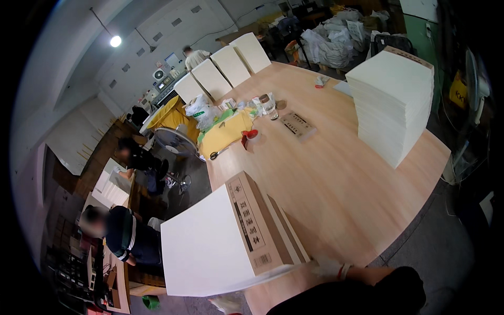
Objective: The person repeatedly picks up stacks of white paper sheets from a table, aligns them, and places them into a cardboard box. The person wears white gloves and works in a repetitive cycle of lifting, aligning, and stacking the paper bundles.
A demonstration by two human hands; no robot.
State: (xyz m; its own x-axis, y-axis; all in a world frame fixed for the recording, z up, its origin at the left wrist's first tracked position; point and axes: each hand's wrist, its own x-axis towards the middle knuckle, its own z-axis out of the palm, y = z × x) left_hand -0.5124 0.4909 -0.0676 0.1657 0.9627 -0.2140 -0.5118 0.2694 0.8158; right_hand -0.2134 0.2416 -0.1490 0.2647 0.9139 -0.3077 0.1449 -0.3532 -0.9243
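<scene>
A stack of large white paper pads (205,247) with a brown printed binding strip (257,226) lies on the near part of the wooden table (325,194). My left hand (227,304), in a white glove, shows at the lower edge just below the stack's near side, fingers stretched out; I cannot tell whether it touches the paper. My right hand (329,269), also in a white glove, is at the table beside the stack's near right corner. It is blurred and its fingers do not show clearly.
A tall paper stack (391,100) stands at the far right. Several white stacks (231,65) line the far edge. Scissors (216,154), a red tape dispenser (250,137), yellow sheets (228,134) and a jar (268,104) lie mid-table. A standing fan (177,142) and co-workers (128,231) are left.
</scene>
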